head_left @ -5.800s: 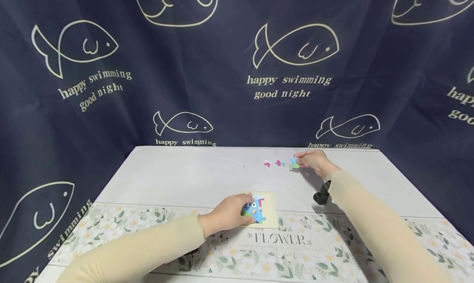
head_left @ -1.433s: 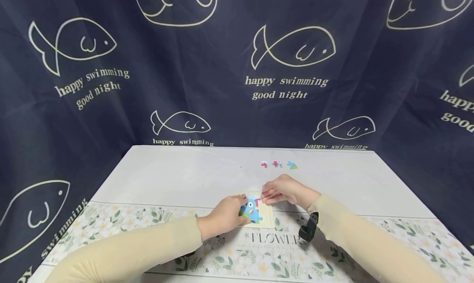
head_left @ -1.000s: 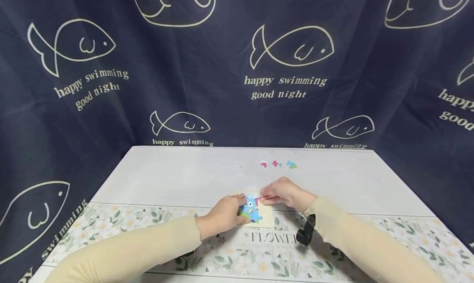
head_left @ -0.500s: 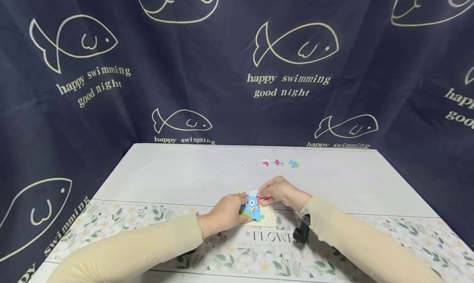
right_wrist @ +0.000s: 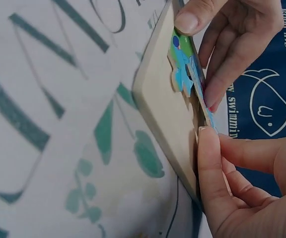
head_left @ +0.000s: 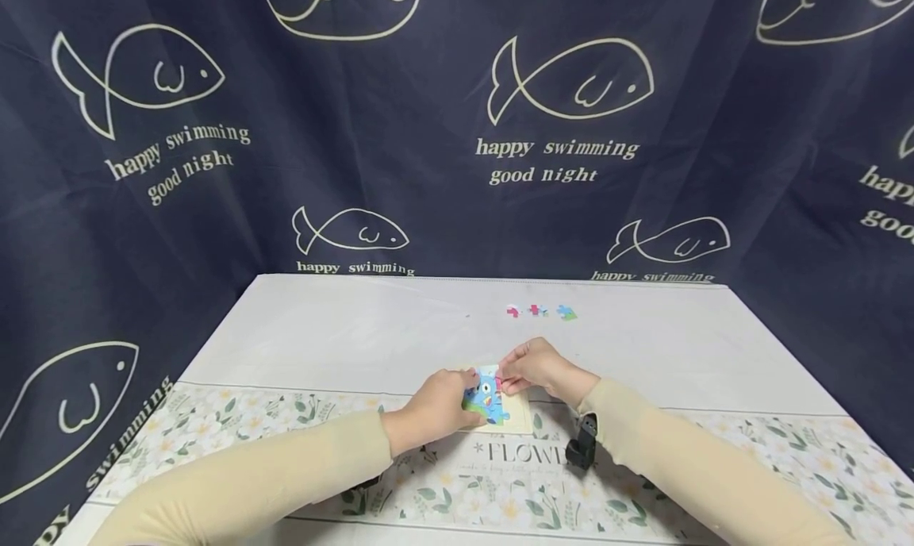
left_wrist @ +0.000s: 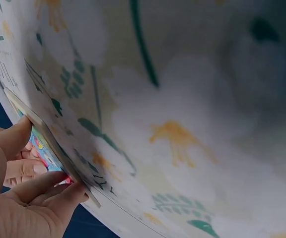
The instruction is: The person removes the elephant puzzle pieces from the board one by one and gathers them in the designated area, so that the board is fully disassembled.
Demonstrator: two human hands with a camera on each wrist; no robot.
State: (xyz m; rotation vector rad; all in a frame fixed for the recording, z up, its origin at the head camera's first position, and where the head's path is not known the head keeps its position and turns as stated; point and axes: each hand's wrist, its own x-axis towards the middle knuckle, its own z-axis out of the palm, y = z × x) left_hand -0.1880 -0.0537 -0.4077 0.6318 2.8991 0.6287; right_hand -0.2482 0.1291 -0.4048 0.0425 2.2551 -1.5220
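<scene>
A pale wooden puzzle tray (head_left: 524,423) lies on the tablecloth, partly filled with a blue cartoon animal picture (head_left: 489,399). My left hand (head_left: 437,403) grips the left side of it, thumb at the near side and fingers at the far side. In the right wrist view the bare wood of the tray (right_wrist: 158,94) shows along the right. My right hand (head_left: 544,366) is at the tray's far right part, thumb and index finger pinching a thin puzzle piece (right_wrist: 201,99). That piece is tilted up beside the fitted ones; its far end is hidden by fingers.
Three loose puzzle pieces lie in a row behind the tray: a pink and white one (head_left: 512,312), a pink one with blue (head_left: 535,311), and a blue-green one (head_left: 567,313). A dark fish-print curtain (head_left: 443,133) hangs behind the white table (head_left: 357,324).
My right hand has left the blue-green piece at the back and come to the tray, then shifted slightly left along it. The blue-green piece lies turned a little. My left hand stays on the tray.
</scene>
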